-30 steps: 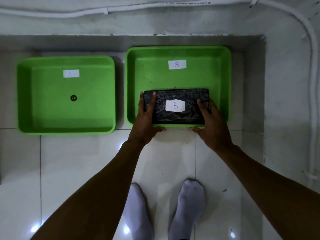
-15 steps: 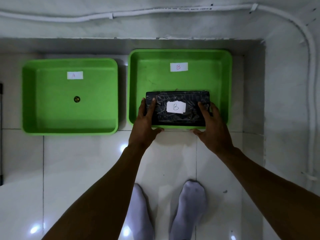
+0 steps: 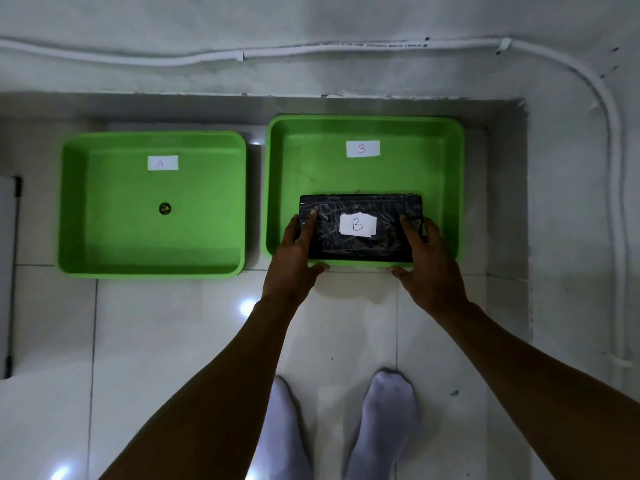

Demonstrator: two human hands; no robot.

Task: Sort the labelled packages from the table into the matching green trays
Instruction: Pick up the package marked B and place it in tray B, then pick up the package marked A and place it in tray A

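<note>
A black wrapped package (image 3: 360, 206) with a white paper label "B" is held over the near part of the green tray marked B (image 3: 363, 129), on the right. My left hand (image 3: 294, 258) grips its left end, thumb on top. My right hand (image 3: 426, 261) grips its right end. Whether the package touches the tray floor cannot be told. The green tray marked A (image 3: 152, 140) lies to the left and holds no package, only a small dark round spot at its middle.
Both trays lie on a white tiled floor against a wall with a white pipe (image 3: 242, 55) along it. My feet in white socks (image 3: 346, 427) stand below. A dark-edged panel (image 3: 10, 271) shows at the far left.
The trays and package sit slightly lower and further right in view as my head shifted. Both hands keep their grip on the package, lowered a little in tray B.
</note>
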